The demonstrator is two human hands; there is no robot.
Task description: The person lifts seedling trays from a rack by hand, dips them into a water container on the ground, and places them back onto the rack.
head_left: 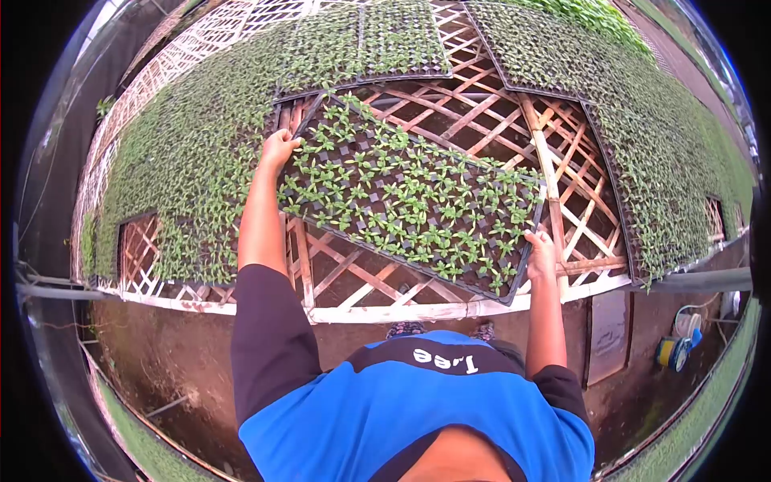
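Note:
A black seedling tray (pixel 377 197) full of small green plants lies slantwise over the lattice bench, its left end farther from me than its right. My left hand (pixel 279 150) is closed on the tray's left end, near the far corner. On the opposite end, my right hand (pixel 542 253) grips the rim, fingers wrapped over the edge. Both arms reach forward, and the tray spans the space between the hands.
The bench of crossed bamboo slats (pixel 482 120) shows around the tray. More seedling trays stand at the left (pixel 177 161), at the back (pixel 365 48) and at the right (pixel 594 96). A blue and yellow container (pixel 673 353) sits on the ground at right.

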